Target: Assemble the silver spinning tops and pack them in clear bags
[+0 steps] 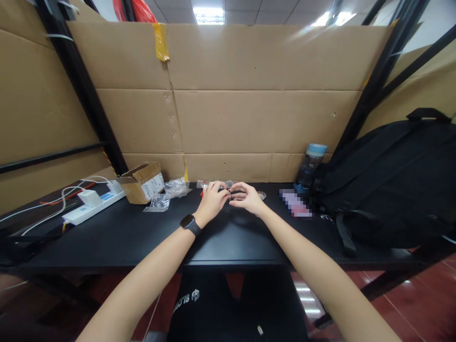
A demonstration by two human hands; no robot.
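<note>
My left hand (213, 202), with a dark watch (190, 224) on its wrist, is raised over the middle of the black table (235, 237). Its thumb and fingers are pinched together. Facing it, my right hand (248, 199) has its fingers curled in, and the fingertips of both hands nearly meet. A thin pale strand (230, 195) shows faintly between them; whatever else they grip is too small to make out. Behind the hands lies clear plastic packaging (203, 184), with a bit of red beside my left hand. A round clear item (261, 195) rests behind my right wrist.
An opened cardboard box (142, 183) and crumpled clear bags (167, 194) lie left. Further left is a white power strip (94, 206) with cables. At right stand a blue-lidded bottle (309, 166), a blurred-out flat item (296, 204) and a black backpack (395, 180). Cardboard walls (228, 118) enclose the back.
</note>
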